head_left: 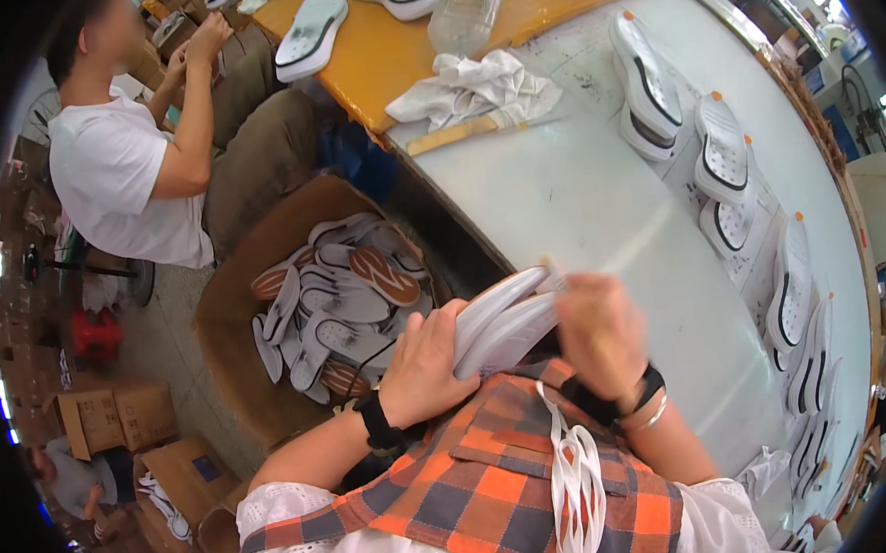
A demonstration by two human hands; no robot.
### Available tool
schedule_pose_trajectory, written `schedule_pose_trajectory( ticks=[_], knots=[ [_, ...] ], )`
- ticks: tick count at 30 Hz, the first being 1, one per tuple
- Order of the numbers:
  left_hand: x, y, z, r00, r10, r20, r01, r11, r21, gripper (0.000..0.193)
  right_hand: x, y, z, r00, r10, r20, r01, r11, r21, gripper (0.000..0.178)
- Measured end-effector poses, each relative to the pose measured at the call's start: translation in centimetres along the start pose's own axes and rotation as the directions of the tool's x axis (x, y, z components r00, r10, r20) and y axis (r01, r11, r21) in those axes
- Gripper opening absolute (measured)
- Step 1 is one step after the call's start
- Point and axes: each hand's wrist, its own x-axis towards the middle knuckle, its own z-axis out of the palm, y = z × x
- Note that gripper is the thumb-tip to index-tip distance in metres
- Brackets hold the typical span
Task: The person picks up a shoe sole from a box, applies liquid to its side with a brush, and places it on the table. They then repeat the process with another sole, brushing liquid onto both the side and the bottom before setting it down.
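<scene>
My left hand grips two white shoe soles held together on edge in front of my chest. My right hand, blurred, is closed on a small brush whose tip touches the top end of the soles. Both wrists wear black bands. I wear an orange plaid apron, and a bundle of thin white sole pieces hangs down its front.
A cardboard box of white and brown soles sits to my left. The white table carries a row of soles along its right edge, plus rags and a wooden stick. A person in a white shirt sits at the far left.
</scene>
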Motion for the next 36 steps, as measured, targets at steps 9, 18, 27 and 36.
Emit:
schedule_pose_trajectory(
  ticks=[9,18,27,36],
  knots=[
    [-0.5,-0.7,0.5,0.998,-0.048,0.029,0.049,0.998,-0.045,0.071,-2.9,-2.0,-3.9,0.936,0.293,-0.195,-0.265,0.951,0.156,0.01],
    [-0.8,0.3,0.7,0.996,-0.086,0.034,0.086,0.996,-0.001,0.072,-3.0,-2.3,-0.8,0.994,0.045,-0.095,-0.04,0.997,0.06,0.021],
    [-0.9,0.0,0.6,0.999,-0.031,-0.008,0.03,0.999,-0.028,0.073,-2.6,-1.6,-1.9,0.988,0.108,-0.106,-0.107,0.994,0.01,0.023],
    [1.0,-5.0,-6.4,0.855,-0.338,-0.394,-0.251,0.395,-0.884,0.056,0.5,3.4,-4.1,0.976,0.185,-0.112,-0.187,0.982,-0.007,0.014]
  ],
)
